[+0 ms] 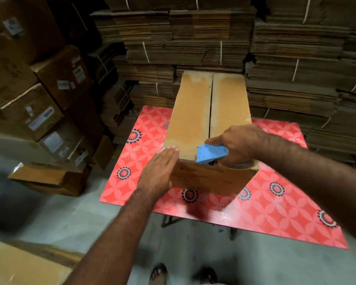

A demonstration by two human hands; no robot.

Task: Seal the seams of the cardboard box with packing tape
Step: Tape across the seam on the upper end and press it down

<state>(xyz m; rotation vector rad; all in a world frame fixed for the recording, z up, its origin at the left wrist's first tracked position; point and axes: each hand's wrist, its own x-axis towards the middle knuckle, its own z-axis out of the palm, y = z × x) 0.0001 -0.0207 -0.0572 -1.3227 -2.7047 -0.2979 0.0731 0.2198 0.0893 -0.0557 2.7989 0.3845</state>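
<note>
The right hand (pixel 239 144) grips the blue plastic tape dispenser (pixel 211 154) at the brown cardboard box's (pixel 193 112) near edge; the left hand (pixel 159 170), fingers flat, steadies its corner; tape may drift off the apparently untaped centre seam (pixel 211 108) if the box slides on the red patterned desk (pixel 275 202)

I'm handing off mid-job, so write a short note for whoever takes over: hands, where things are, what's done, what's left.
Left hand: flat, fingers straight, pressing the near left corner of the box.
Right hand: grips the blue tape dispenser at the near end of the centre seam.
The box stands on the red table.
Done: flaps closed.
Left: the centre seam looks untaped; run tape along it away from you, then seal the edges.
</note>
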